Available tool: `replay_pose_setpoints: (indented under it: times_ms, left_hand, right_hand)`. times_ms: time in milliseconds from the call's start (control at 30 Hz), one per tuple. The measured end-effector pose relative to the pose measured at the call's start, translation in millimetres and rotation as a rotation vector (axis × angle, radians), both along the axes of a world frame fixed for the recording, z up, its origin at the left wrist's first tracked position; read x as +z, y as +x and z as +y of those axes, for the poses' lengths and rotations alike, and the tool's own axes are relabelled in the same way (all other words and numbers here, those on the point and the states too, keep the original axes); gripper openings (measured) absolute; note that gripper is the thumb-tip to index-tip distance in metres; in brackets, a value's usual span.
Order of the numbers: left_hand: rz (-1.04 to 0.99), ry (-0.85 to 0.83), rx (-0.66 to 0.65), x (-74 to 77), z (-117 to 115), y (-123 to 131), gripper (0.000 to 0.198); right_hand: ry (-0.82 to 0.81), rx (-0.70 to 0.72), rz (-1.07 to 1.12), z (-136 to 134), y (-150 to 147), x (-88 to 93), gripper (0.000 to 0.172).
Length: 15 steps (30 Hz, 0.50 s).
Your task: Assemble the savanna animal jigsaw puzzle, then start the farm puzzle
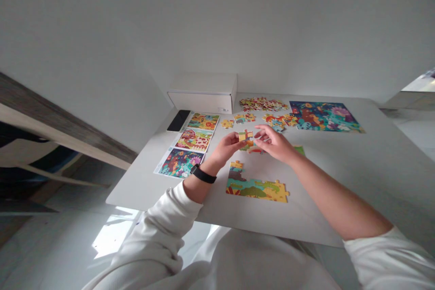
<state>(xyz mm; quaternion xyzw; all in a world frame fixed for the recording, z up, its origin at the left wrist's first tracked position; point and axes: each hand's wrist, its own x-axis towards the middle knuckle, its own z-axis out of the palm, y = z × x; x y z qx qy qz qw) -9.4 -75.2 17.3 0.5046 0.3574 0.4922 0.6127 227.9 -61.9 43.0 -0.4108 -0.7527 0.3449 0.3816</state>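
Note:
My left hand (226,148) pinches a jigsaw puzzle piece (245,136) with yellow and orange-brown on it, raised over the table. Just right of that piece is my right hand (274,144), its thumb and fingers parted; whether a fingertip touches the piece is hard to see. Beneath the hands lies another puzzle piece (255,150) with red on it, partly hidden. Nearer to me rests a joined puzzle section (256,190) with a green crocodile and yellow edge pieces. A green piece (299,149) shows partly behind my right forearm.
A pile of puzzle pieces (263,103) lies at the back, with loose pieces (277,122) in front. An assembled dark-blue puzzle (326,117) lies back right. At left are a white box (204,95), a black phone (178,120) and a picture sheet (194,139). The table (326,217) ends near my body.

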Motion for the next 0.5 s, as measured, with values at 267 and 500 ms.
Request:
replay_pose_setpoints:
  times_ms: [267,500]
  left_hand:
    - [0.119,0.04,0.047,-14.9,12.3,-10.1,0.049]
    - [0.207,-0.001,0.064,-14.4,16.9,-20.1,0.05]
  right_hand:
    - [-0.061,-0.086,0.119,-1.4,-37.8,-50.8,0.034]
    - [0.024,-0.111,0.054,-8.0,-35.2,-60.6,0.049]
